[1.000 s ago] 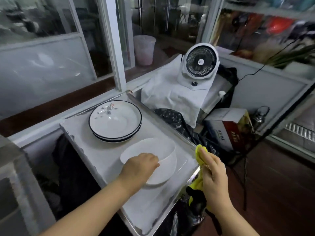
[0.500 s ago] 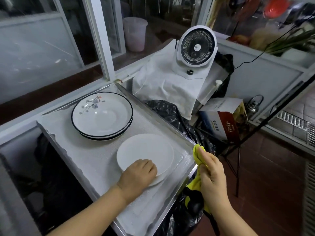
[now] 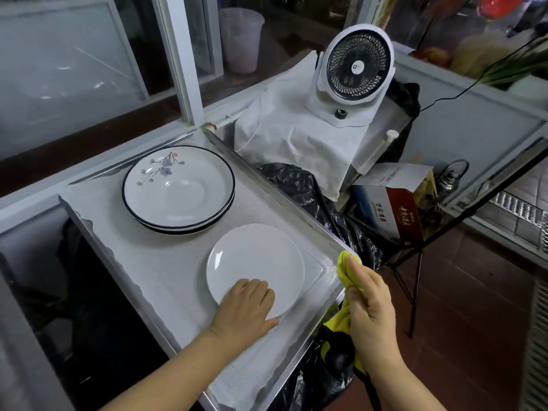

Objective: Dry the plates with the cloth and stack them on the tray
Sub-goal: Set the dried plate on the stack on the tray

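A plain white plate [image 3: 255, 262] lies flat on the metal tray [image 3: 124, 262], which is lined with a white mesh mat. My left hand [image 3: 247, 307] rests on the plate's near edge, fingers on top and thumb at the rim. Behind it stands a stack of black-rimmed plates [image 3: 178, 189] with a blue flower print. My right hand [image 3: 370, 310] hovers just off the tray's right corner and grips a bunched yellow cloth [image 3: 344, 271], part of which hangs below the hand.
A white desk fan [image 3: 355, 69] sits on a white-covered stand behind the tray. Black plastic bags [image 3: 299, 185] and a cardboard box [image 3: 391, 203] lie to the right. Window frames run along the back and a dark gap drops off left of the tray.
The white plate went from tilted in my left hand to lying flat on the tray. My right hand with the cloth stayed beside the tray's right corner.
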